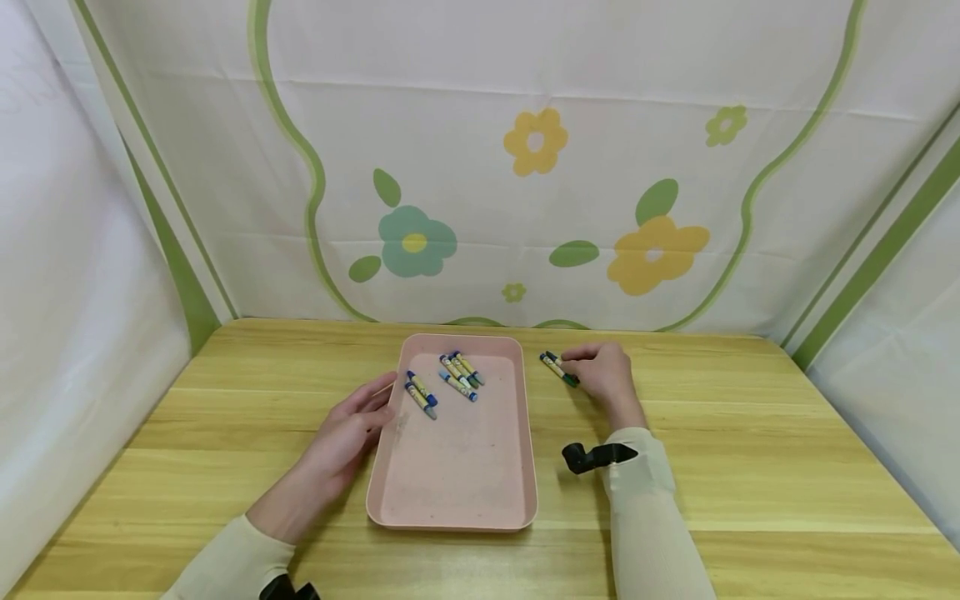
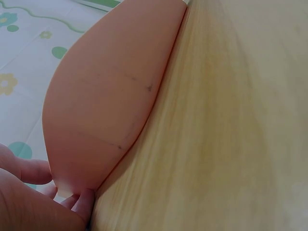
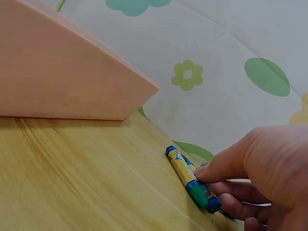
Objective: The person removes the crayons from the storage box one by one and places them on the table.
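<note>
Fingers (image 3: 219, 166) of the right hand (image 1: 606, 373) curled down onto two crayons (image 1: 558, 367) lying side by side on the wooden table (image 1: 750, 467), just right of a pink tray (image 1: 525, 433); whether they pinched or merely pressed could not be told. The left hand (image 1: 352, 433) lay relaxed, fingers straight against the tray's left wall. Five blue-tipped crayons (image 1: 444, 382) lay inside the tray's far end. A flowered cloth (image 1: 525, 167) hung behind.
</note>
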A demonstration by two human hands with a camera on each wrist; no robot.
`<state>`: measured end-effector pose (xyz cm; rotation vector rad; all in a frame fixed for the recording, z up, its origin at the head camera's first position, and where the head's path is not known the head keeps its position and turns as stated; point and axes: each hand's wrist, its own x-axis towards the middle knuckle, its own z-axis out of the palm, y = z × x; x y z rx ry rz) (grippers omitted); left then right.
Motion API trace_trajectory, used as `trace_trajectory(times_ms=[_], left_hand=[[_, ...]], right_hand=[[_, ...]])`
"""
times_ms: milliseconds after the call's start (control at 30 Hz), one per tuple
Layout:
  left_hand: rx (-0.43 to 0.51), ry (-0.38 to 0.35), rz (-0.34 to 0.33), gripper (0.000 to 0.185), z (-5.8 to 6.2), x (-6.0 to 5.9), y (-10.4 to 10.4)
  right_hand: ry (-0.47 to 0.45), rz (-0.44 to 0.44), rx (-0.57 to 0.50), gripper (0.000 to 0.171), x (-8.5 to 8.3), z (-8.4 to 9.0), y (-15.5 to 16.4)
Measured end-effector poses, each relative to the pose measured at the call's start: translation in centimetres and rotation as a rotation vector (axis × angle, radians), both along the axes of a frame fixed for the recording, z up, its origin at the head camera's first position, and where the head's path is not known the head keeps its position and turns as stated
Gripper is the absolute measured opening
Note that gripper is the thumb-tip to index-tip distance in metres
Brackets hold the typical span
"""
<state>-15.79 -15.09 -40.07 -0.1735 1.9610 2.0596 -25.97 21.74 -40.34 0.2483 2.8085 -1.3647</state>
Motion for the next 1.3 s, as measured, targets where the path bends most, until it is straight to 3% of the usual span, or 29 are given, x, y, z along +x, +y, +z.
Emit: trace_trajectory(times_ms=[567,900,1300], left_hand=[[-0.003,0.002,-0.002,0.064,-0.1,0.0,0.0],[-0.001,0.005,0.002,0.064,-0.2,0.0,0.0],[0.014,0.005,0.005,0.065,-0.2,0.0,0.1]], right_hand=[[0.013,0.006,-0.054,0.029,-0.1,0.3,-0.2],[0.112,0.056,-0.037,0.032,0.0,1.8,-1.3],[0.162,0.101,-0.038,0.031,0.2,3.4,-2.6]])
